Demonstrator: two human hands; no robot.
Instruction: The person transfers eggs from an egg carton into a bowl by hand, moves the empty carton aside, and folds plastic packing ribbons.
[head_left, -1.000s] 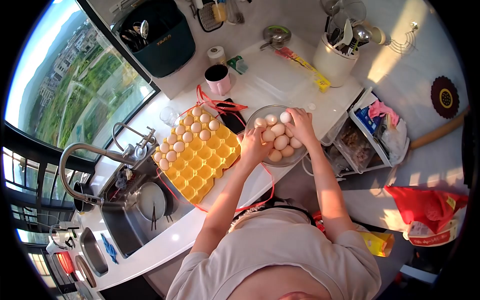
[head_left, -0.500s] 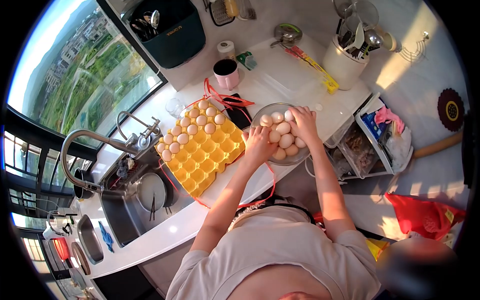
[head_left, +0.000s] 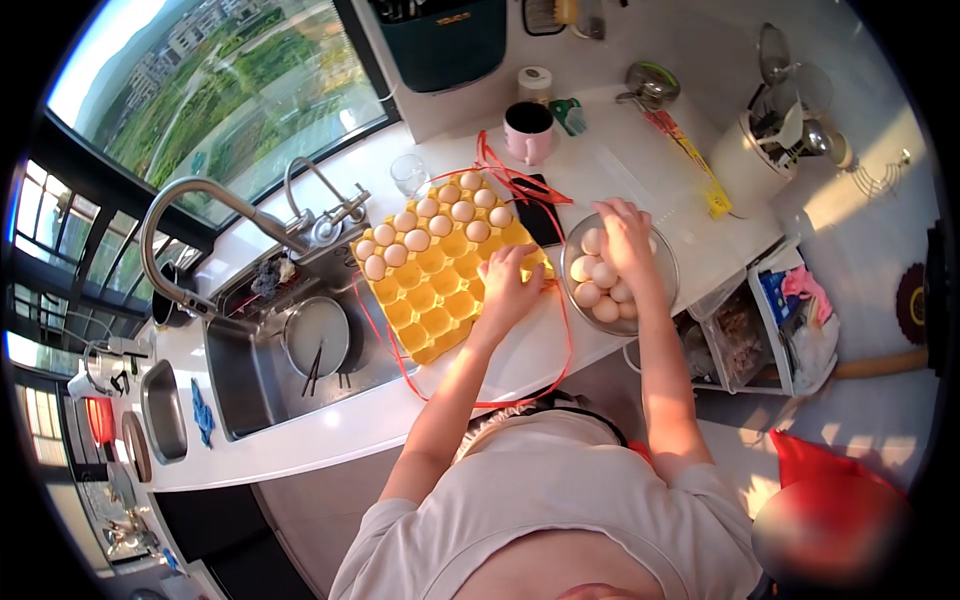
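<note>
A yellow egg tray [head_left: 430, 318] lies on the counter, with brown eggs [head_left: 439, 225] in its far and left cups and bare cups nearer to me. Over the tray's right part is my left hand [head_left: 510, 288], its bent fingers apart and no egg visible in them. To the right stands a clear round bowl [head_left: 672, 280] heaped with pale eggs [head_left: 604, 275]. My right hand [head_left: 628, 245] hangs over the far side of the bowl, fingers curved and apart; the hand hides some eggs and the space under its palm.
Red strapping [head_left: 568, 345] loops around the tray. Behind are a dark phone [head_left: 540, 222], a pink mug [head_left: 529, 135] and a drinking glass [head_left: 409, 174]. The sink [head_left: 245, 375] with a pot [head_left: 317, 335] is at left; a utensil holder [head_left: 745, 165] stands at right.
My left hand has moved from the bowl leftward over the tray. My right hand stays at the bowl, slightly raised. The whole view has shifted as my head turned.
</note>
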